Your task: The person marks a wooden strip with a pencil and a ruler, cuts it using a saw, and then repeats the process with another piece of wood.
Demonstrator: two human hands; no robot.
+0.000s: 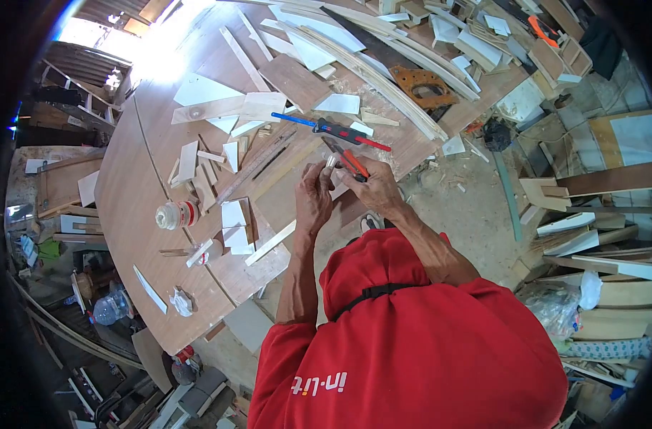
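Note:
My right hand (377,189) is closed around a red-and-black handled tool (352,164). The tool's dark, narrow end points up and left; I cannot make out its exact kind. Close beside it, my left hand (314,191) pinches a small whitish piece (331,162) between its fingertips. Both hands are near the table's edge, almost meeting. Just beyond them on the tabletop lies a long blue, black and red tool (333,131).
A wooden table (129,264) carries white offcuts (338,104), long strips (369,75), a handsaw (420,87) and a white-and-red jar (176,214). Stacked boards (612,264) stand at the right. A plastic bottle (111,307) is at the lower left.

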